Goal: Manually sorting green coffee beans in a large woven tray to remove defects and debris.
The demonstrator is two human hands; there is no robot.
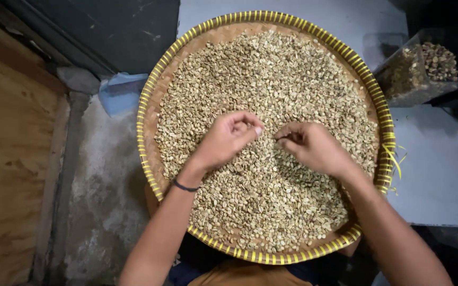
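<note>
Head view: both hands (271,140) over pale beans (261,196).

A clear plastic container (422,71) stands at the upper right, just beside the rim of the round woven tray (149,95). It is box-shaped with see-through walls and holds dark brownish beans. At the left of the tray, on the floor, lies a crumpled light blue plastic bag (119,92). No labels, signs or screens are visible.
</note>
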